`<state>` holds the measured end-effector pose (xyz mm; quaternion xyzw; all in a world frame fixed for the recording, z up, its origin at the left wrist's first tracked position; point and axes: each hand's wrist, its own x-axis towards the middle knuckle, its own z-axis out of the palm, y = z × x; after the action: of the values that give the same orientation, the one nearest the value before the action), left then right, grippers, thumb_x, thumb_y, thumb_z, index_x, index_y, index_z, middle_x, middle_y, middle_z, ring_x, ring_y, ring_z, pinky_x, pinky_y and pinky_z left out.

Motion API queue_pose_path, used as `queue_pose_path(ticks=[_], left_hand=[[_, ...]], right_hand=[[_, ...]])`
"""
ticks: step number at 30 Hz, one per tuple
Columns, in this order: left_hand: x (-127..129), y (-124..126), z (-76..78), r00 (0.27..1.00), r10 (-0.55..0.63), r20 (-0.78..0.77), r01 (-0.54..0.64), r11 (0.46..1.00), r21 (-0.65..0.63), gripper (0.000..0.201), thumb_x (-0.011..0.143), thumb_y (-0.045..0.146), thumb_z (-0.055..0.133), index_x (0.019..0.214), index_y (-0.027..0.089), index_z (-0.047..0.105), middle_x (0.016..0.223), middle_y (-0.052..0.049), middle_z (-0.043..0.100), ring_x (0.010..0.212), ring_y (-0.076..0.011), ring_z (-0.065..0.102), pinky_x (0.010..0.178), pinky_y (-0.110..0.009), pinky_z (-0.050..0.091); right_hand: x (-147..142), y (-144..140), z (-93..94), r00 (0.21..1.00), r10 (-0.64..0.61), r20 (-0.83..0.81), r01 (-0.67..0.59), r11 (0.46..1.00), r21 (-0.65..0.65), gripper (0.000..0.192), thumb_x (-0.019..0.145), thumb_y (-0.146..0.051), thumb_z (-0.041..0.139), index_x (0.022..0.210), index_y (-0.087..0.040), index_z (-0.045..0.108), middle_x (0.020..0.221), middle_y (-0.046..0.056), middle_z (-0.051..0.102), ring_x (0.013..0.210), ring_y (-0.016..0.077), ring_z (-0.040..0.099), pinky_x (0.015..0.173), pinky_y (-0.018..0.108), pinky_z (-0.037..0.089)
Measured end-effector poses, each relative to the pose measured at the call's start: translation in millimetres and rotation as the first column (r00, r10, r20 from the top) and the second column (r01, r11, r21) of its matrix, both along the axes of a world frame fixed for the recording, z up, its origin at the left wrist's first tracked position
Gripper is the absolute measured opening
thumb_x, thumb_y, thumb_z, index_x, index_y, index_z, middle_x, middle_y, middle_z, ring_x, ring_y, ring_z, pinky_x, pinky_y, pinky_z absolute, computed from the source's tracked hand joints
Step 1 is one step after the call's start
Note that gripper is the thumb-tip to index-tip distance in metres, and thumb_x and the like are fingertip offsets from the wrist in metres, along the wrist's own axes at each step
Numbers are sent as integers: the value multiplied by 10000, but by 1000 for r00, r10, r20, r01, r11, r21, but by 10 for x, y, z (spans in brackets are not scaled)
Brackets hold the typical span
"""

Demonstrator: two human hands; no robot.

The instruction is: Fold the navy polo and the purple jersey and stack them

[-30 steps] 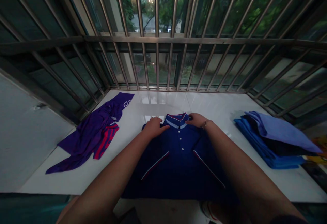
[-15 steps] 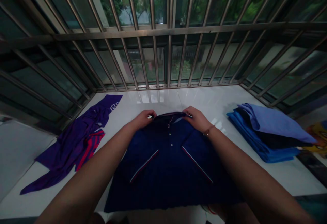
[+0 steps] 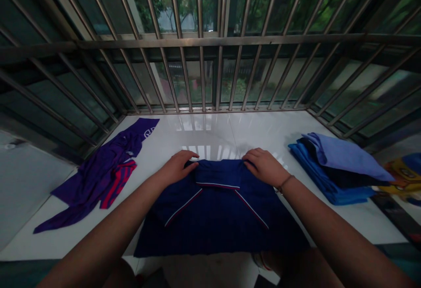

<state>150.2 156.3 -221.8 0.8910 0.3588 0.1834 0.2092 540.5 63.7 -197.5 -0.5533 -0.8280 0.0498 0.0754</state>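
Note:
A dark blue polo shirt (image 3: 217, 218) with red-and-white piping lies on the white tiled ledge (image 3: 210, 134) in front of me, sleeves folded in. Its collar end is folded down toward me, so the collar edge lies across the chest. My left hand (image 3: 177, 167) presses on the fold's left corner. My right hand (image 3: 265, 166), with a thin bracelet on the wrist, holds the fold's right corner. Both hands grip the fabric at the far edge.
A purple garment with red stripes (image 3: 105, 178) lies spread at the left. A stack of folded blue clothes (image 3: 335, 169) sits at the right. Metal window bars (image 3: 210, 42) close off the ledge on three sides. A yellow and blue object (image 3: 403, 178) lies at the far right.
Both hands lifted the shirt's collar end and folded it toward me; the collar and buttons, visible before, are now turned under. The view shifted slightly.

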Motion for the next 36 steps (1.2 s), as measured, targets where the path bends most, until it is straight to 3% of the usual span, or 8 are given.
queue_pose_path(ticks=[7,12,15,19,23,29,32,36], left_hand=[[271,34,-193,941,-235,-242,250,968,33,442,1039,349,698,1480,331,679,1605,-78,645,1492,-274,587,1280,-478,397],[269,-32,-539,927,-129,-352,179,977,113,528,1113,282,519,1637,340,526,1732,-64,504,1612,-266,457,1338,-522,294],[274,-9,-594,936,-43,-349,87,990,112,547,1121,334,490,1667,320,488,1754,-82,469,1630,-293,425,1323,-538,314],[177,145,-465,944,36,-329,-3,995,101,457,1106,377,503,1528,267,642,1623,-136,616,1501,-318,570,1235,-492,422],[-125,492,-255,919,106,-380,-114,993,2,345,995,505,667,1181,236,776,1129,-117,792,1086,-293,726,949,-379,529],[-575,1041,-88,902,-126,-413,-92,879,-468,546,660,629,882,1032,244,776,838,16,730,780,-203,658,709,-278,463],[-653,1161,-47,856,-218,-470,-79,842,-534,456,623,623,887,845,243,767,759,24,714,756,-200,638,708,-282,455],[-608,1281,33,834,-191,-517,-71,893,-445,398,619,590,884,722,241,725,690,32,693,705,-190,624,680,-277,443]], right_hand=[[-326,124,-224,969,245,-37,-248,961,-126,558,1020,-535,718,1518,-288,669,1517,128,660,1357,337,616,1157,510,470],[-237,242,-535,991,128,40,-125,989,-85,395,1128,-370,539,1483,-355,710,1549,69,661,1411,307,594,1214,513,429],[-140,328,-608,996,1,86,5,998,-67,426,1136,-373,510,1535,-376,659,1600,75,622,1460,317,560,1261,570,371],[41,405,-537,979,-169,112,179,981,-80,466,1109,-481,535,1510,-283,670,1528,153,650,1392,353,606,1241,586,378],[360,519,-394,964,-242,113,261,941,-215,408,1106,-416,479,1330,-227,763,1288,158,761,1192,307,708,1084,434,497],[869,651,-268,980,-196,-36,156,867,-473,429,927,-481,720,1267,-230,791,1103,73,826,961,240,759,880,315,563],[977,684,-283,963,-219,-156,87,804,-589,401,837,-518,775,1113,-231,825,978,46,829,898,240,756,832,312,563],[980,816,-323,953,-274,-132,173,844,-507,283,804,-501,808,913,-240,809,882,20,814,861,229,743,816,307,538]])
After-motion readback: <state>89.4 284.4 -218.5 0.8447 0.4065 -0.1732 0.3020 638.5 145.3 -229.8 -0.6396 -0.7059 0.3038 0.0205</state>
